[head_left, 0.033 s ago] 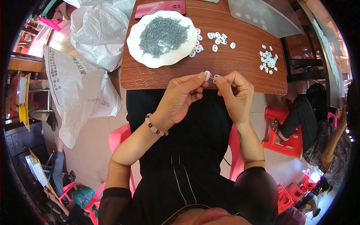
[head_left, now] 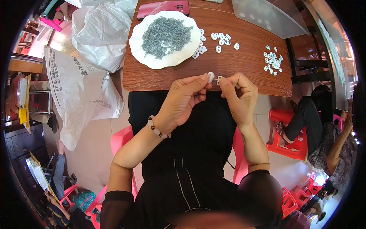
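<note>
Just above the table's near edge, my left hand (head_left: 187,91) pinches a small white oval plastic piece with holes (head_left: 210,77) between thumb and fingertips. Close beside it, my right hand (head_left: 239,93) is closed on a second small white plastic piece (head_left: 219,80). A thin grey metal piece, spring- or screw-like, shows in the narrow gap between the two. Beyond my left hand stands a white scalloped plate (head_left: 137,51) heaped with small grey metal pieces (head_left: 166,37) of the same look. Loose white oval pieces (head_left: 222,41) lie right of the plate.
On the brown wooden table (head_left: 248,57), more small white pieces (head_left: 273,61) are heaped at the right. A red phone (head_left: 164,8) lies behind the plate, and a translucent bin (head_left: 268,19) stands at the back right. White sacks (head_left: 87,87) fill the left side. Other people sit around.
</note>
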{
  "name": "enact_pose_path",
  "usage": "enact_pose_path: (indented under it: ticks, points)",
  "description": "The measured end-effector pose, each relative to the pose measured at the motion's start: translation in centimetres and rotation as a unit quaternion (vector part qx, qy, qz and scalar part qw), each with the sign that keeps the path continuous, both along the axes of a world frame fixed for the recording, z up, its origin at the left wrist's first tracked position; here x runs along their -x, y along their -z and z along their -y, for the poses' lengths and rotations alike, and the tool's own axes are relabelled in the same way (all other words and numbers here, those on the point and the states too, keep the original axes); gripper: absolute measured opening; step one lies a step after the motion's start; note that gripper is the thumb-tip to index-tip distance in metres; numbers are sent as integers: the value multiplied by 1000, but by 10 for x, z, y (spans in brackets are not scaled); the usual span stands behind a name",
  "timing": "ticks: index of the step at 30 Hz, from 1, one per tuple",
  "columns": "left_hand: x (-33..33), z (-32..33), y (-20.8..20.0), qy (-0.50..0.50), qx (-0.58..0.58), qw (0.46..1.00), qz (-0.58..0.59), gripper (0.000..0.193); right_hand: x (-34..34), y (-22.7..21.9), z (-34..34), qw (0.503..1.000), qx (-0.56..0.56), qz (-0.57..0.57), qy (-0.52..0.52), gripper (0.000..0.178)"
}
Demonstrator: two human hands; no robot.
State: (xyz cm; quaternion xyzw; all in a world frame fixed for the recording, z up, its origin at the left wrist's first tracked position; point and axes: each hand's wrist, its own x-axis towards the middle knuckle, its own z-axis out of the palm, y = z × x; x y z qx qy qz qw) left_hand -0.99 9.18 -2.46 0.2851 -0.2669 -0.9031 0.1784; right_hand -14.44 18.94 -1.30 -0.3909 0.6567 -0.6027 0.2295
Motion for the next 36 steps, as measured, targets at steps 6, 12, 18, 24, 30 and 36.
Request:
enact_pose_path:
  ticks: [6,12,18,24,30,36]
  points:
    - [-2,-2,1,-21,24,999,3,24,-1,2,1,999,0,-40,2,18]
    - [0,-7,-5,-23,136,990,13,24,-3,4,0,997,1,-75,5,16]
    - [-5,2,-6,-14,269,962,40,22,3,-5,-1,992,-40,63,-99,11]
    - [-11,15,-19,55,358,929,78,19,2,-10,3,980,5,135,-148,30]
    - [-17,24,-24,124,335,931,71,21,12,-4,7,949,27,81,-304,34]
    - [-19,20,-21,109,213,971,1,25,11,-2,7,939,18,128,-319,37]
